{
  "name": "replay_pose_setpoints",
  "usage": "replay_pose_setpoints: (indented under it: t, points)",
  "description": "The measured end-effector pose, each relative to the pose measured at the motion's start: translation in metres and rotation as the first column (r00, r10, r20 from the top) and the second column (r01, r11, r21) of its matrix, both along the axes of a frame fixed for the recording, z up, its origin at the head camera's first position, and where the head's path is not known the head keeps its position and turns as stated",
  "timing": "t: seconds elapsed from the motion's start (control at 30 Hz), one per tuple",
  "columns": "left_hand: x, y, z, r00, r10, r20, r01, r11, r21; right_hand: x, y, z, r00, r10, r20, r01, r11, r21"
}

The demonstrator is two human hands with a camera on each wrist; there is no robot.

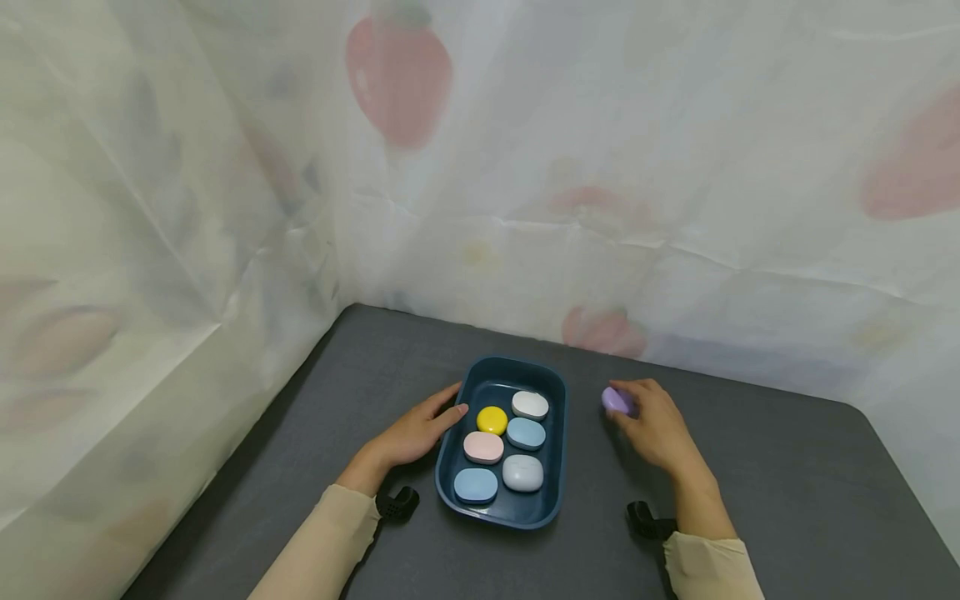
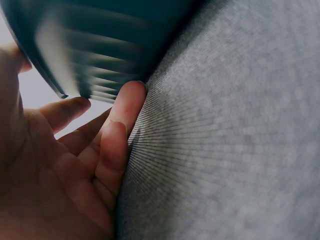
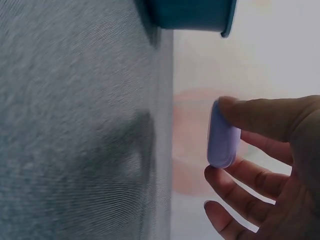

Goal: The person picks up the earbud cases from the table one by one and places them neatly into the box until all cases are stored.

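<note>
My left hand (image 1: pixel 411 435) holds the left side of a dark blue rectangular tray (image 1: pixel 556 500), thumb at the rim and fingers against the ribbed outer wall (image 2: pixel 105 45). Off to the tray's right, my right hand (image 1: pixel 660 429) pinches a small purple oval case (image 3: pixel 223 135) between thumb and fingers, above the table. Inside the tray lie a white oval case (image 1: pixel 530 405), a round yellow one (image 1: pixel 492 420), a pink one (image 1: pixel 483 447), a blue one (image 1: pixel 526 433), another blue one (image 1: pixel 476 485) and a glossy pale case with a seam (image 1: pixel 522 473).
A dark grey cloth-covered table (image 1: pixel 795 467) lies under everything. Pale curtains with a strawberry print (image 1: pixel 480 167) hang along its back and left edges. Black wrist-camera mounts sit beside the left wrist (image 1: pixel 399 504) and the right wrist (image 1: pixel 649 522).
</note>
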State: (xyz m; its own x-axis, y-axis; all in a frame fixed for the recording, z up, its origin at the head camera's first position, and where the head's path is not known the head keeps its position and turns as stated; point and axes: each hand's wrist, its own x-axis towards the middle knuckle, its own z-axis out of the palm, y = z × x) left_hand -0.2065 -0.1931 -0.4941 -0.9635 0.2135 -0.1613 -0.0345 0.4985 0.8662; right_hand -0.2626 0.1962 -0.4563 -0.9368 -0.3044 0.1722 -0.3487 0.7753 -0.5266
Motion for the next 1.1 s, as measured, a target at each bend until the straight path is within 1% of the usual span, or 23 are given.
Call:
replay_pose_setpoints:
  t: [0.3, 0.6, 0.83, 1.1]
  points:
    - [0.001, -0.001, 0.0, 1.0, 0.0, 0.009, -0.001, 1.0, 0.007, 0.007, -0.009, 0.016, 0.998, 0.031, -0.056, -0.033, 0.999, -0.039]
    - [0.001, 0.0, 0.0, 1.0, -0.001, 0.005, 0.001, 1.0, -0.002, 0.018, -0.017, 0.034, 0.994, 0.037, -0.104, -0.045, 0.996, -0.072]
    - [0.001, 0.0, 0.0, 1.0, -0.003, 0.006, 0.003, 1.0, -0.004, 0.022, -0.02, 0.039, 0.99, 0.06, -0.128, -0.068, 0.996, -0.062]
    - [-0.001, -0.001, 0.001, 1.0, -0.014, -0.004, 0.014, 1.0, -0.003, 0.026, -0.023, 0.046, 0.983, 0.105, -0.15, -0.117, 0.99, -0.074]
